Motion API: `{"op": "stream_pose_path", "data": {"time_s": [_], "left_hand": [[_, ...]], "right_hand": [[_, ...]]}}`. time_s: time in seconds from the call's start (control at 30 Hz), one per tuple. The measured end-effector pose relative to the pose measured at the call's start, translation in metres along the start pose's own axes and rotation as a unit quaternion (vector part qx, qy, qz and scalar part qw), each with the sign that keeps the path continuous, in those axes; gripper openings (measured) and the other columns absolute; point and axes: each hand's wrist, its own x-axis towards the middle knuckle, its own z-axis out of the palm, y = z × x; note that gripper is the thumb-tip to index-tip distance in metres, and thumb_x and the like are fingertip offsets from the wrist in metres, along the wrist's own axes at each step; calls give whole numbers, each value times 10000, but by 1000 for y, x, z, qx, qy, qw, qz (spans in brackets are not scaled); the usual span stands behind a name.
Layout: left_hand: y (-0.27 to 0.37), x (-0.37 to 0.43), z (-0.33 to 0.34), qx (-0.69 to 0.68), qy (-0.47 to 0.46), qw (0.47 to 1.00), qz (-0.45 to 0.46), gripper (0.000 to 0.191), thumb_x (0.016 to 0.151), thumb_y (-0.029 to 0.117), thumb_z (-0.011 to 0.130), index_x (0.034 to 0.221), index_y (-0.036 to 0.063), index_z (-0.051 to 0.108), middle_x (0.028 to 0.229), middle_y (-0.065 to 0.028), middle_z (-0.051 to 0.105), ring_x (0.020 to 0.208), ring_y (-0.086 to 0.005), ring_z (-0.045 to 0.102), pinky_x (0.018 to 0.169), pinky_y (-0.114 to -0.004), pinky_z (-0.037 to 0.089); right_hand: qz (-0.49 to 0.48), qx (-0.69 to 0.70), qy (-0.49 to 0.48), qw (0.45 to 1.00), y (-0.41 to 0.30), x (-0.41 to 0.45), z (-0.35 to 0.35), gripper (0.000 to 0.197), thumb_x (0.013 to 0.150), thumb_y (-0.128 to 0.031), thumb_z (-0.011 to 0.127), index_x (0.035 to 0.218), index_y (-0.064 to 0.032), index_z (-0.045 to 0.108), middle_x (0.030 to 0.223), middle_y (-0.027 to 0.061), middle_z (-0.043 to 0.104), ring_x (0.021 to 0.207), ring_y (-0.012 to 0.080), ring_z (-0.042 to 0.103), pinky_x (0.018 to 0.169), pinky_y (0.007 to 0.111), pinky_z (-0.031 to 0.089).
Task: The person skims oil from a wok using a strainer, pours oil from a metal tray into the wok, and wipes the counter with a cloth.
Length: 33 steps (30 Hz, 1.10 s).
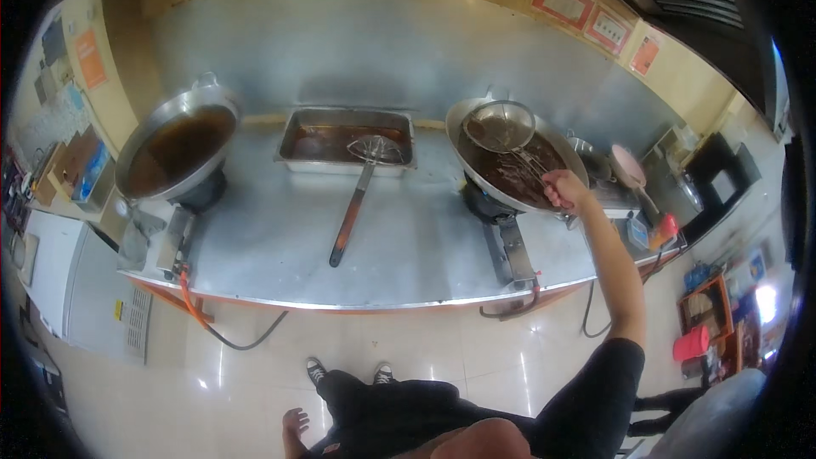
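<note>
My right hand (566,190) grips the wire handle of a round mesh strainer (499,129). The strainer's bowl is over the far left part of a large metal wok (451,124) of dark brown liquid, apparently oil; whether its underside touches the liquid, I cannot tell. Below the wok is a black gas burner (479,199). My left hand (295,422) hangs low at my side, fingers apart and holding nothing. A wire skimmer (352,217) with a long wood-and-metal handle leans on the rim of a rectangular steel pan (347,167), which also contains brown liquid.
Another wok (229,131) of dark liquid stands on a burner at the left of the steel table (280,236). A pink frying pan (628,166) and plastic containers (637,233) are at the right. Gas hoses (245,343) hang below the front edge. Another person (707,417) is at lower right.
</note>
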Motion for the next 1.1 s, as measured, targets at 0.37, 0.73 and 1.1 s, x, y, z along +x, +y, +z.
{"op": "stream_pose_path", "data": {"time_s": [0.37, 0.73, 1.1], "left_hand": [[1, 8, -1, -21, -16, 1000, -7, 301, 860, 229, 431, 1121, 95, 497, 939, -119, 605, 764, -258, 582, 664, -439, 435], [14, 20, -2, 14, -31, 999, -20, 387, 849, 349, 437, 1158, 122, 488, 1053, -117, 568, 896, -286, 550, 756, -450, 411], [33, 56, 7, 11, -37, 999, 3, 329, 860, 294, 428, 1126, 121, 515, 986, -103, 600, 834, -248, 579, 686, -402, 446]], "right_hand": [[-37, -199, 129, 971, -9, -1, -34, 226, 889, -91, 346, 963, 33, 520, 520, 62, 463, 400, 157, 472, 354, 281, 390], [-46, -554, 211, 804, 28, 0, -98, 90, 713, -9, 518, 692, 73, 551, 583, 205, 586, 461, 293, 590, 422, 373, 471], [-56, -493, 148, 855, 21, -25, -66, 235, 709, -3, 514, 928, 71, 558, 645, 203, 588, 508, 289, 585, 453, 361, 472]]}}
